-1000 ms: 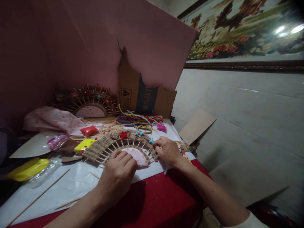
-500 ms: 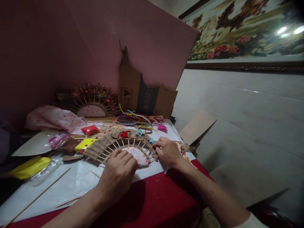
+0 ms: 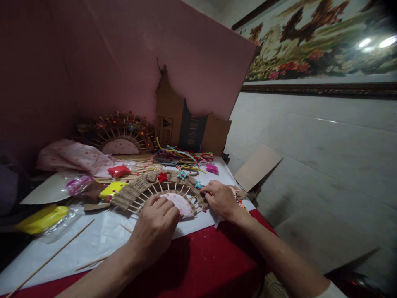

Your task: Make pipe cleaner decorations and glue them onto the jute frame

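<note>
A half-round woven fan [image 3: 128,195] of brown twine and thin sticks lies on white paper, its centre covered with dotted pink cloth. A red star [image 3: 162,177], a blue star [image 3: 182,175] and a smaller blue star [image 3: 198,184] decorate its rim. Bent fingers of my left hand [image 3: 159,223] close over the fan's lower edge; the thumb is hidden. At the fan's right end, my right hand [image 3: 221,199] has its fingers pinched together against the woven rim, just below the smaller blue star. Whatever sits between those fingertips is too small to make out.
Behind stands another decorated fan [image 3: 120,145], beside torn cardboard [image 3: 169,120]. Fuzzy coloured stems [image 3: 194,154] lie near scissors. Yellow clay [image 3: 46,219], a red packet [image 3: 119,170] and dotted cloth [image 3: 72,155] are left. A thin stick [image 3: 56,253] crosses the paper's front left.
The view has shifted slightly. My right hand's fingers have moved a little at the fan's right end, while my left hand keeps its place on the lower edge.
</note>
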A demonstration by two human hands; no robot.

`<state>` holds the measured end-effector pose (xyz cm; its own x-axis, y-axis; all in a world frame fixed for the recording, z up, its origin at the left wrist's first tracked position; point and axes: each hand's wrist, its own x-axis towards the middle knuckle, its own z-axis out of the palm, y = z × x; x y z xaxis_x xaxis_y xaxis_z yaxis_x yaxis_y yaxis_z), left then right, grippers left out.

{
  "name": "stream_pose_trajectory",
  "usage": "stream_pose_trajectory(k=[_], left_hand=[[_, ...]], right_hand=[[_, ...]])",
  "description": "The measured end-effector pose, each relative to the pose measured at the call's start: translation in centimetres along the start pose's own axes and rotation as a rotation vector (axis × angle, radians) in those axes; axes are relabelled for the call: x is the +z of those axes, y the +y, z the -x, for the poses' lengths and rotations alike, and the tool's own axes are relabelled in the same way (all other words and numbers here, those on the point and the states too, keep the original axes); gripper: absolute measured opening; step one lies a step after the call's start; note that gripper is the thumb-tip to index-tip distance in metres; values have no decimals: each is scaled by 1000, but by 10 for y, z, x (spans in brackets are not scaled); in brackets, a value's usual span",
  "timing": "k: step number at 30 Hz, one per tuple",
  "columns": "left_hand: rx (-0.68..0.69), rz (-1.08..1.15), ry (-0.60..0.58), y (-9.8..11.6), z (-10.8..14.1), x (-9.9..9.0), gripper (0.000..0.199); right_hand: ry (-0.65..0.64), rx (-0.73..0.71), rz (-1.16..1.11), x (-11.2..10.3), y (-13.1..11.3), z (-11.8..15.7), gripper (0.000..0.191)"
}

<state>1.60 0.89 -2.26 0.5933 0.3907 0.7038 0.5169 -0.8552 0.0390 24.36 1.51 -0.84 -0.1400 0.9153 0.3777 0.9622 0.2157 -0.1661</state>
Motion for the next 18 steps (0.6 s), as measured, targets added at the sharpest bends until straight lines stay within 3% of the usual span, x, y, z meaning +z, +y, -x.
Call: stream_pose_trajectory(k=[7, 18], left_hand=[[2, -1, -2, 2, -1, -2, 22], [6, -7, -1, 1, 1, 0, 24]], right_hand=[[77, -43, -49, -7, -13, -10, 24], [38, -150, -18, 11, -21, -30, 28]])
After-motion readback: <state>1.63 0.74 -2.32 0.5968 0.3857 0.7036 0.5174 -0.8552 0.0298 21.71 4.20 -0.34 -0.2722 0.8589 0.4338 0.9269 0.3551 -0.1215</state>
